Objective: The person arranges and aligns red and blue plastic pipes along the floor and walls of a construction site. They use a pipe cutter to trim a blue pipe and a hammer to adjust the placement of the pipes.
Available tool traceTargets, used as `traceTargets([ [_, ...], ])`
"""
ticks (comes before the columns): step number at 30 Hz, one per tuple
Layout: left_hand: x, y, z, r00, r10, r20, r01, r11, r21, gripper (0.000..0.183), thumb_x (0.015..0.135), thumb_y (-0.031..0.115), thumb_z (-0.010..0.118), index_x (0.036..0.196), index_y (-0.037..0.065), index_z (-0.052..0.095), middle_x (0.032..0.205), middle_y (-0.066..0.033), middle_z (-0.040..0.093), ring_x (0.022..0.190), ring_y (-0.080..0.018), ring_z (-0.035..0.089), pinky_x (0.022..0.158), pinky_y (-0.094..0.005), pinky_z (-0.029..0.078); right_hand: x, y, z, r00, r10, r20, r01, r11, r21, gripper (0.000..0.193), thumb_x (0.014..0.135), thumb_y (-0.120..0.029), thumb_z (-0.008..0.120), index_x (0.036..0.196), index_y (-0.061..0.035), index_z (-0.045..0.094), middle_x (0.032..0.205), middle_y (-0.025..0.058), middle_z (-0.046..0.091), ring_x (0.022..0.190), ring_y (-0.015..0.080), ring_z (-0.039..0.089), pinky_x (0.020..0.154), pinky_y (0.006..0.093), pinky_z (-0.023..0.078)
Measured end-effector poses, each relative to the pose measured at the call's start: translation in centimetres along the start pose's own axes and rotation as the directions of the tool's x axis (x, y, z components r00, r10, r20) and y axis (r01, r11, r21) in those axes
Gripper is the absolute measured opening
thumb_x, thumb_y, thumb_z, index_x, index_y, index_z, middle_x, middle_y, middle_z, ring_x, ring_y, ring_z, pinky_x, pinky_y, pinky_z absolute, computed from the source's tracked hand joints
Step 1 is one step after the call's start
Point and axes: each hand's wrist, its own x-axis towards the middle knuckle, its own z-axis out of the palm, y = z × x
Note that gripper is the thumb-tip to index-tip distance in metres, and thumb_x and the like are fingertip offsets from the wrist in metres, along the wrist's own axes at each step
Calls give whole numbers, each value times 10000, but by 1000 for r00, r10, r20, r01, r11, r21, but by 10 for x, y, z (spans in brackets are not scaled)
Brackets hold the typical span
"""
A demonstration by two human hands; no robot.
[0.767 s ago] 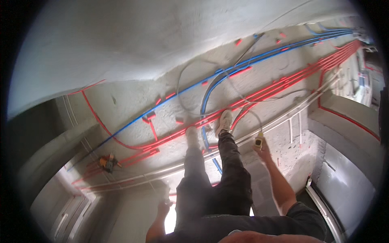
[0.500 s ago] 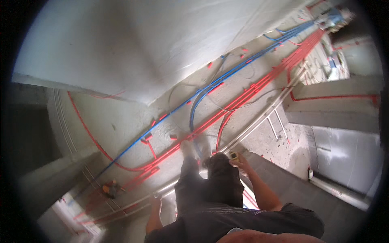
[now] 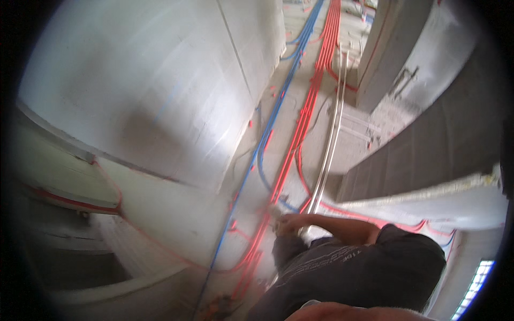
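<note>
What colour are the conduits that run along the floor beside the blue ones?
Red conduits; they run in a bundle beside the blue conduits, clearest in the head view.

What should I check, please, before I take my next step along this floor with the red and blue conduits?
1. Right hand free: cannot tell, it is blurred in front of the chest.
2. Left hand: cannot tell, out of view.
3. Path free of red conduits: not ok, they run along the floor ahead.
4. Blue conduits: not ok, they lie beside the red ones.
5. Grey pipes: not ok, they lie parallel on the right.
6. Footing: cannot tell, the feet are hidden.
</note>
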Motion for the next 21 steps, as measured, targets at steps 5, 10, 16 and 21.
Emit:
traceTargets([
  [5,-107,-15,-20,986,146,77,-148,989,12,247,920,220,696,1107,69,640,1027,-143,658,902,-325,629,826,-483,489,-40,-119,95,972,37,230,-89,971,221,406,909,-201,712,1253,-21,594,1025,64,645,932,154,630,793,329,510],
  [10,-175,-40,-64,973,232,5,-232,972,45,242,928,234,684,1096,66,644,1059,-153,654,926,-340,623,851,-489,483,-94,-178,167,875,-256,411,165,956,244,681,853,-54,745,1457,-70,433,1267,95,583,1138,188,607,938,342,514],
  [16,-216,-65,-135,895,203,-397,-200,979,49,266,935,245,677,1096,38,630,1114,-168,633,966,-352,610,892,-481,473,-103,-170,248,882,-241,405,221,970,98,727,756,33,794,1384,-65,442,1236,83,590,1171,184,587,945,360,522],
  [21,-280,-17,-197,768,-66,-637,-127,959,-252,451,921,190,686,1246,-56,492,1252,-235,561,1105,-308,581,996,-444,464,-49,-101,330,894,-240,379,354,897,-266,643,737,-143,865,1270,-78,510,1146,109,631,1066,195,620,896,352,516],
])
